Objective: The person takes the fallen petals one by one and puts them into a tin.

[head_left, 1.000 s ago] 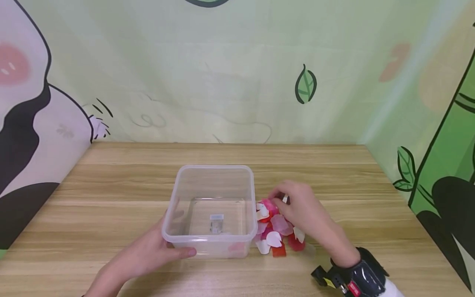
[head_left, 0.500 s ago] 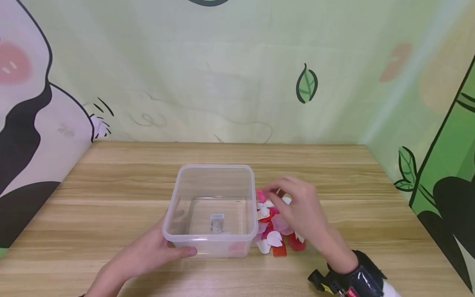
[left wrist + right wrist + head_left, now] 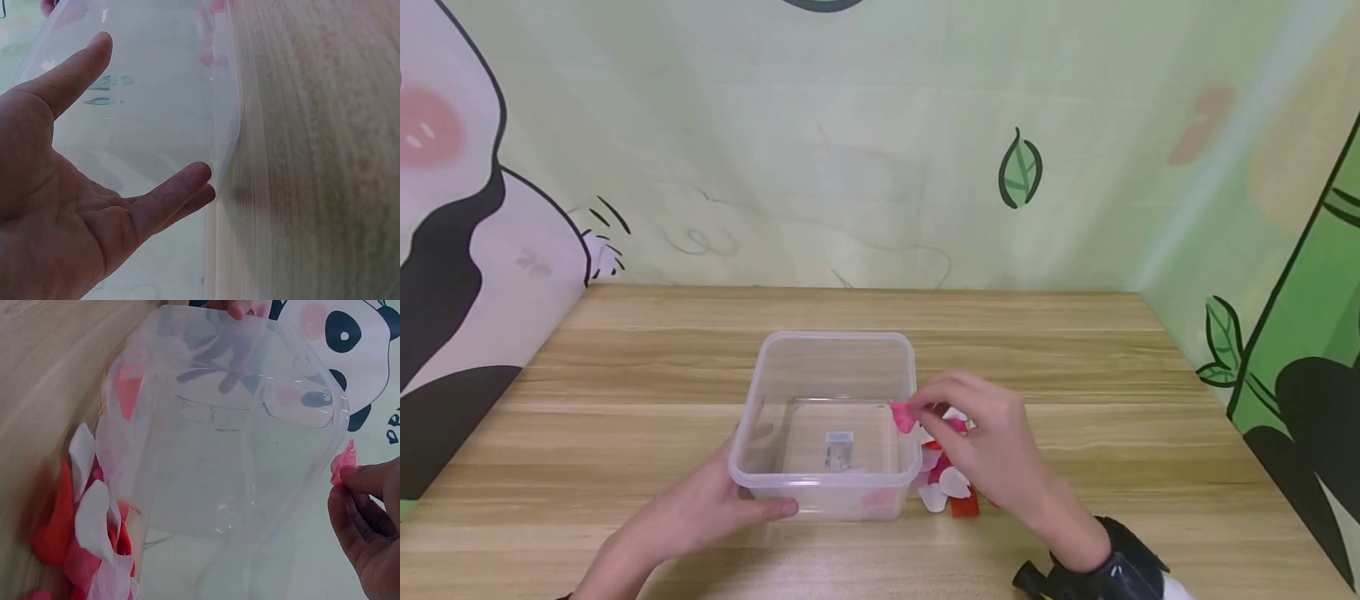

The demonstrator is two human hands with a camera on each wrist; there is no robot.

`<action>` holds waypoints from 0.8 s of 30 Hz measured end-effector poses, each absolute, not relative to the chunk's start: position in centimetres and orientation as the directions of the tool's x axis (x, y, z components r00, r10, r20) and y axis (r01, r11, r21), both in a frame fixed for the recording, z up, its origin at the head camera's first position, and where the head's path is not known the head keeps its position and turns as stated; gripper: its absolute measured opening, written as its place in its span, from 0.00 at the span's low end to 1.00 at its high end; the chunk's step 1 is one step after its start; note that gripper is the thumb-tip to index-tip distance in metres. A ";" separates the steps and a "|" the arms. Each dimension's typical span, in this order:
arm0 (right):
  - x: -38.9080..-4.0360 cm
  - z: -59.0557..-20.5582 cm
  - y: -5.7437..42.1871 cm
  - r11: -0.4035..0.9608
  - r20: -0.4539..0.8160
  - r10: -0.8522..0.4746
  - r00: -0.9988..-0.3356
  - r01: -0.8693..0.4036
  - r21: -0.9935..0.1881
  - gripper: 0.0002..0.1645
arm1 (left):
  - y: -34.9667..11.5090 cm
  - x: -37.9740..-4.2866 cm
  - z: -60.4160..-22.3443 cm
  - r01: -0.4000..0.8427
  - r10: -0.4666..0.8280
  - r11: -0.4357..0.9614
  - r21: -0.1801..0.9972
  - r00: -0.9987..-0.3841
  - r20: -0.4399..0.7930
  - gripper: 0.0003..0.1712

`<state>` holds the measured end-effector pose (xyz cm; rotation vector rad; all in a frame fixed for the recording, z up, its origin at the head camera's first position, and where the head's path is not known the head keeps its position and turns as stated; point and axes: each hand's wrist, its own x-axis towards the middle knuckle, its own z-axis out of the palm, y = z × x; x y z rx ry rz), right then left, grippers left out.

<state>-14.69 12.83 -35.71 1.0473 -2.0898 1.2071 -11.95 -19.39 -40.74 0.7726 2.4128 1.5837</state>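
Note:
A clear plastic container (image 3: 823, 481) stands upright on the wooden table. My left hand (image 3: 700, 508) rests against its left side, thumb at the front wall; in the left wrist view the fingers (image 3: 172, 194) lie nearly straight along the plastic. Between thumb and fingertips, my right hand (image 3: 988, 433) pinches a pink flower petal (image 3: 902, 417) over the container's right rim. In the right wrist view the pinched petal (image 3: 344, 464) sits at the fingertips, close to the rim. A heap of white, red and pink petals (image 3: 955, 482) lies right of the container, partly hidden under my right hand.
A pinkish patch (image 3: 880, 498) shows through the container's lower front wall. A small pale label (image 3: 839, 450) is visible at its bottom. Behind the wooden table (image 3: 625, 350) hangs a printed backdrop (image 3: 880, 167) with leaves and a panda.
My right hand lifted a pink petal from the back of the heap and carried it left to the container's rim. The left hand and the container have stayed put.

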 end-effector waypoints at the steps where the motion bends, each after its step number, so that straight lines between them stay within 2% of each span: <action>1: -14.7 -35.8 12.7 0.299 0.734 -0.373 -0.568 -0.822 -0.485 0.16 | -19.4 -12.0 -40.7 0.330 0.497 0.304 0.894 -0.855 0.147 0.69; 5: -14.7 -36.0 12.4 0.282 0.737 -0.385 -0.556 -0.831 -0.480 0.16 | -19.4 -11.9 -40.8 0.311 0.496 0.290 0.905 -0.858 0.136 0.69; 9: -14.7 -36.1 12.3 0.287 0.719 -0.388 -0.577 -0.817 -0.500 0.15 | -19.4 -11.9 -40.8 0.309 0.492 0.292 0.905 -0.860 0.134 0.70; 19: -15.1 -35.9 12.8 0.334 0.752 -0.364 -0.549 -0.831 -0.445 0.18 | -19.5 -11.9 -40.8 0.339 0.481 0.343 0.876 -0.864 0.146 0.70; 24: -15.6 -35.5 13.9 0.385 0.726 -0.363 -0.583 -0.804 -0.453 0.17 | -19.5 -11.8 -40.8 0.342 0.480 0.350 0.872 -0.865 0.146 0.70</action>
